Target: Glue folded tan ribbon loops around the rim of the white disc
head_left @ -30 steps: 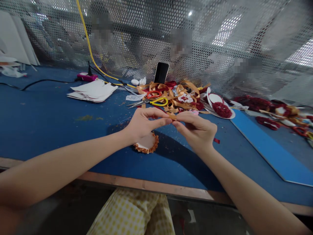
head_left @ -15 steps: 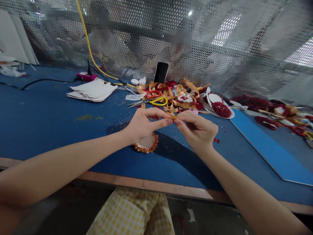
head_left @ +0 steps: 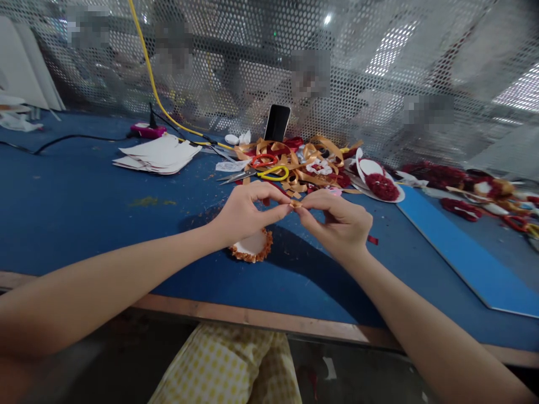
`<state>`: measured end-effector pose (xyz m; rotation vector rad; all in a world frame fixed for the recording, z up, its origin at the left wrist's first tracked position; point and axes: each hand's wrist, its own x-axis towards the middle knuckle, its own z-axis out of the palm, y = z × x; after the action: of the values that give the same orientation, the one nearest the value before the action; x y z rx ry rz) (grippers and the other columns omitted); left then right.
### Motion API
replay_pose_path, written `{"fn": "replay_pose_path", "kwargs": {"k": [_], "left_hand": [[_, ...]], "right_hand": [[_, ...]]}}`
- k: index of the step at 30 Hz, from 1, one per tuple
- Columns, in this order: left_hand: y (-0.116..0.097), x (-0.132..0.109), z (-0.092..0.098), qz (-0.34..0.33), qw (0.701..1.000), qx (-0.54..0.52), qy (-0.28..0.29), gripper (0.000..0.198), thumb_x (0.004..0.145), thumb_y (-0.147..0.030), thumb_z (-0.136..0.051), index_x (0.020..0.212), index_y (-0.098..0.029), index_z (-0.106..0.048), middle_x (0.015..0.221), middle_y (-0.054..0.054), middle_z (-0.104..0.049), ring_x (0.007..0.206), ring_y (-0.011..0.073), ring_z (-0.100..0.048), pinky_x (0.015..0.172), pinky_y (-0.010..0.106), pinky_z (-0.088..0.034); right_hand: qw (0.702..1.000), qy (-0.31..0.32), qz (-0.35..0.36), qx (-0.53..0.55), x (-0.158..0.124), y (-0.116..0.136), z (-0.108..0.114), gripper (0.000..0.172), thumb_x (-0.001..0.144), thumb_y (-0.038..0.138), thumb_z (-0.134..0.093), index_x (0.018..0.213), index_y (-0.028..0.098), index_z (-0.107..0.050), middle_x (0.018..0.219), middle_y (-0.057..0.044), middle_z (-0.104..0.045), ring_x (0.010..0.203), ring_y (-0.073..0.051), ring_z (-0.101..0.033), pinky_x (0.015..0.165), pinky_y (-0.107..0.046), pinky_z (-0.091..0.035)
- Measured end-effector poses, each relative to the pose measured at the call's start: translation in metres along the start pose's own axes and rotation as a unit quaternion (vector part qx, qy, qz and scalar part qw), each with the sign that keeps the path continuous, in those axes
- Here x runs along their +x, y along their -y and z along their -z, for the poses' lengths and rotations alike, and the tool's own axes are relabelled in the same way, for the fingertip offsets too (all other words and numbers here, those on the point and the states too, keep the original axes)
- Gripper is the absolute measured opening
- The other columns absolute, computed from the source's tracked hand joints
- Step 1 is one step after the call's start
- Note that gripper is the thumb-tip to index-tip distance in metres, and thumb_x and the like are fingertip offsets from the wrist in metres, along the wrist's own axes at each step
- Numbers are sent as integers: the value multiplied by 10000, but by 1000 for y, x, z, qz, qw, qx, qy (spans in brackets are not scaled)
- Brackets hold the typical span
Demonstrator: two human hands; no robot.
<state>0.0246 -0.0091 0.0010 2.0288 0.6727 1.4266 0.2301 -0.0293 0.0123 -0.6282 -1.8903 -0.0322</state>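
Note:
A small piece of gold ribbon [head_left: 296, 203] is pinched between my two hands above the table. My left hand [head_left: 252, 210] grips its left end with thumb and forefinger. At its right end, the thumb and forefinger of my right hand [head_left: 337, 219] are closed on it. Below my left hand lies a white disc with a ruffled gold-orange ribbon edge [head_left: 252, 247], its upper part hidden by that hand. Beyond my hands, yellow-handled scissors [head_left: 273, 173] lie beside a heap of gold and dark red ribbon [head_left: 324, 151].
A phone [head_left: 278, 122] leans upright behind the heap, near the perforated metal screen [head_left: 236, 73]. White card sheets [head_left: 158, 155] are stacked at left, by a purple power socket [head_left: 147, 131]. A white disc with a dark red ruffle [head_left: 382, 187] and a bright blue board [head_left: 467, 252] lie at right.
The gold ribbon piece looks more folded and bunched between my fingertips. Both hands have shifted very slightly; the things on the table have stayed put.

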Motion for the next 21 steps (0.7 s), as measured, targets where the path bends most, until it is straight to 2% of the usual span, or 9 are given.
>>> {"fn": "replay_pose_path", "kwargs": {"k": [5, 10, 13, 17, 21], "left_hand": [[-1, -1, 2, -40, 998, 49, -3, 74, 870, -252, -762, 869, -204, -819, 901, 43, -828, 835, 168, -725, 773, 285, -547], [0, -2, 4, -71, 991, 117, -3, 71, 871, -228, -743, 846, -217, -808, 880, 27, -827, 843, 176, -733, 857, 321, -543], [1, -2, 4, -86, 985, 149, -1, 73, 860, -202, -736, 832, -210, -803, 863, 21, -824, 825, 175, -731, 852, 325, -535], [-2, -2, 1, -54, 989, 134, 2, 95, 849, -183, -727, 851, -191, -821, 868, 36, -826, 831, 176, -739, 808, 299, -549], [-8, -1, 0, 33, 995, 90, 30, 173, 843, -162, -700, 935, -178, -846, 941, 55, -832, 882, 180, -744, 862, 296, -571]], "right_hand": [[999, 8, 34, -16, 0, -3, 0, 121, 862, 126, -742, 852, 244, -764, 741, -6, -776, 665, -161, -716, 642, -308, -597], [998, 29, 32, -43, -2, -7, -1, 106, 886, 175, -724, 822, 253, -756, 745, -3, -774, 671, -168, -716, 677, -330, -602], [997, 42, 46, -51, -4, -9, -2, 111, 894, 166, -715, 827, 247, -748, 762, -10, -777, 688, -169, -719, 706, -337, -603], [992, 40, 86, -86, -5, -12, -3, 122, 903, 131, -699, 864, 242, -733, 771, -15, -770, 693, -164, -711, 706, -331, -594], [982, 31, 121, -140, -3, -11, -1, 131, 902, 101, -685, 881, 229, -707, 778, -21, -761, 699, -162, -702, 700, -320, -585]]}}
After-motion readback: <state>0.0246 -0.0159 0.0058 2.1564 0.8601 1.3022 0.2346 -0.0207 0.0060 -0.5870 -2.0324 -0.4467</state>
